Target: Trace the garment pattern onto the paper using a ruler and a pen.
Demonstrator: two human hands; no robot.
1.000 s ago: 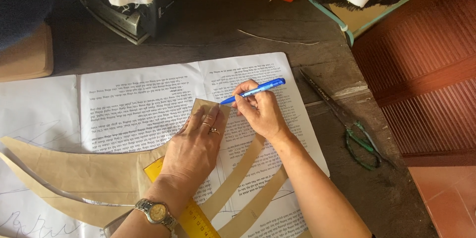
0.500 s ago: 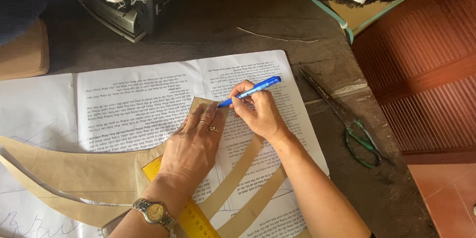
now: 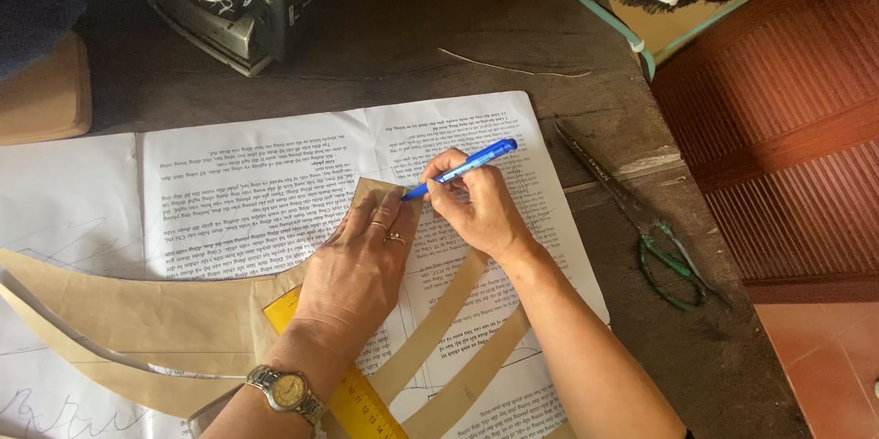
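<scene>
Right hand (image 3: pixel 478 208) grip clamps blue plastic pen (image 3: pixel 462 167); left hand (image 3: pixel 359 265), fingers spread, presses tan paper pattern piece (image 3: pixel 165 320) flat on tabletop (image 3: pixel 476 45).

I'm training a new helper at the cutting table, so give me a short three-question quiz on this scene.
1. True or false: the left hand lies flat on the brown paper pattern.
2. What does the right hand hold? A) the green-handled scissors B) a blue pen C) the yellow ruler
3. Fill in: the pen's tip meets the pattern's ___ corner, over the printed sheets.

Key:
1. True.
2. B; the scissors lie untouched on the dark table to the right.
3. Top.
</scene>
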